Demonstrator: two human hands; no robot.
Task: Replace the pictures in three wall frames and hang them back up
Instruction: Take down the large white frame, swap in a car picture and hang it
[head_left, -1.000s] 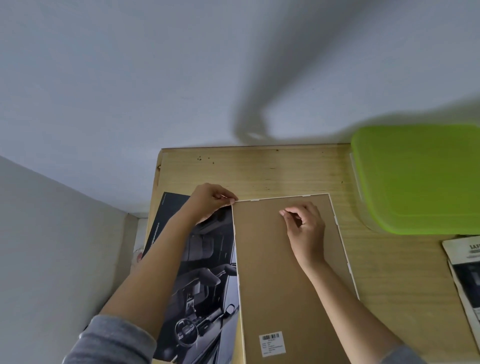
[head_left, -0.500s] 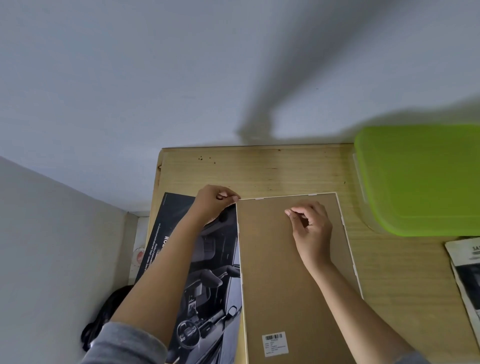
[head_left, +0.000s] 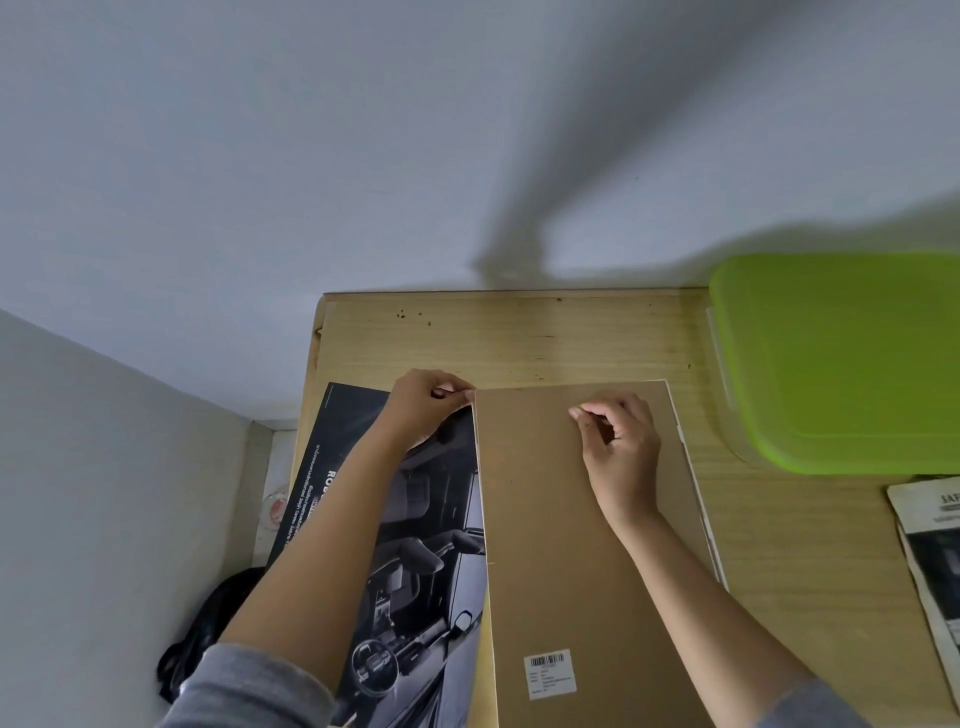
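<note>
Nearest to the camera, a white barcode sticker (head_left: 551, 673) sat on the low end of the brown backing board (head_left: 561, 545). The board lay on the wooden table (head_left: 519, 343) over a white frame (head_left: 681, 441), whose thin edge showed only along the right side. A dark car poster (head_left: 415, 571) lay just left, its edge covered by the board. 1 printed sheet (head_left: 930, 561) lay well apart at the right.

Farther up, the left hand (head_left: 423, 405) pinched the board's far left corner. The right hand (head_left: 618, 441) rested on the board with curled fingers. Whether they gripped anything, I could not tell. Beyond stood a green-lidded box (head_left: 841, 364).
</note>
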